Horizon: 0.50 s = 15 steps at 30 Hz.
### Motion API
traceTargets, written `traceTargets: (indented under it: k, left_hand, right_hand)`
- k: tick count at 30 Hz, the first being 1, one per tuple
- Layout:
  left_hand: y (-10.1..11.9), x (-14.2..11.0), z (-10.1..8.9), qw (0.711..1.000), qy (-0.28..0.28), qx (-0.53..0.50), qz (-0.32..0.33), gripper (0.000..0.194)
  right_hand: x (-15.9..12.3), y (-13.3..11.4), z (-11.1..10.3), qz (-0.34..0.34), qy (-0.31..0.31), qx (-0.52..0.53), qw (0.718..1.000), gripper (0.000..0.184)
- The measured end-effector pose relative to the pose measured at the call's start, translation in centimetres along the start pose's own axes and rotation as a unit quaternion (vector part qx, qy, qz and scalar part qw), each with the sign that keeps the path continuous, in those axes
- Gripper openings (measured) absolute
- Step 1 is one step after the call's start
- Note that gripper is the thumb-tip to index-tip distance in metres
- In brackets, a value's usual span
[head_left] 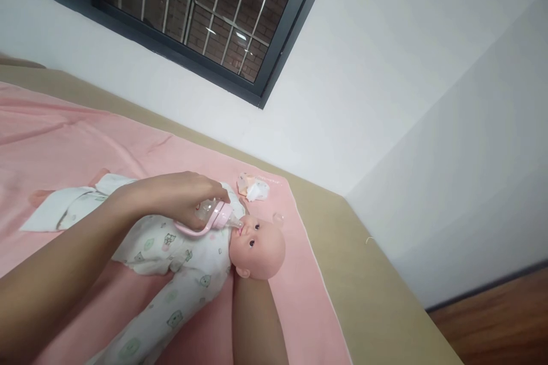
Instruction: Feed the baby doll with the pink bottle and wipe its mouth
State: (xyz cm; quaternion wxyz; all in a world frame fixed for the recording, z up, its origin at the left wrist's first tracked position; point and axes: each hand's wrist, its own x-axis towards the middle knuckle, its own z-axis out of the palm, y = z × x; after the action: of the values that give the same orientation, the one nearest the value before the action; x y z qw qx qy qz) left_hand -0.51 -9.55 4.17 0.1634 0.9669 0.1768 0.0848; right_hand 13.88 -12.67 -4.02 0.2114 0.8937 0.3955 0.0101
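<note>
A bald baby doll (259,248) in a white printed outfit lies on its back on the pink blanket (317,319). My left hand (186,197) reaches in from the left, its fingers wrapped around a clear baby bottle (221,214) with a pink collar and pink handle. The bottle is tilted, its teat touching the doll's mouth. From the bottom edge my right forearm (259,319) runs up beneath the doll's head. The right hand itself is hidden under the doll, so its fingers do not show.
Beyond the doll lies a small crumpled white and peach cloth (253,187). A small clear object (278,218) rests near the doll's head. The beige surface (363,274) under the blanket meets a white wall (385,68) with a dark-framed, barred window (265,68).
</note>
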Motion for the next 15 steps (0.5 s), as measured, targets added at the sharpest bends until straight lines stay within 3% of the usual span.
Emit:
traceTargets:
  k: [2, 4, 6, 12, 15]
  left_hand:
    - [0.0, 0.1, 0.1, 1.0, -0.002, 0.009, 0.008, 0.031]
    - [0.0, 0.2, 0.2, 1.0, -0.003, 0.016, 0.013, 0.031]
    - [0.0, 0.3, 0.3, 1.0, -0.003, 0.022, 0.016, 0.029]
    - [0.0, 0.6, 0.5, 1.0, -0.006, 0.017, 0.021, 0.023]
    - [0.0, 0.6, 0.6, 1.0, -0.008, 0.017, 0.022, 0.021]
  right_hand:
    - [-0.5, 0.3, -0.6, 0.084, -0.18, -0.087, 0.976, 0.034]
    - [-0.8, 0.6, -1.0, 0.12, -0.296, -0.171, 0.932, 0.04]
    - [-0.9, 0.7, -1.1, 0.122, -0.31, -0.221, 0.917, 0.043]
    - [-0.4, 0.3, -0.5, 0.131, -0.301, -0.205, 0.922, 0.035]
    - [0.0, -0.1, 0.1, 0.141, -0.264, -0.23, 0.926, 0.024]
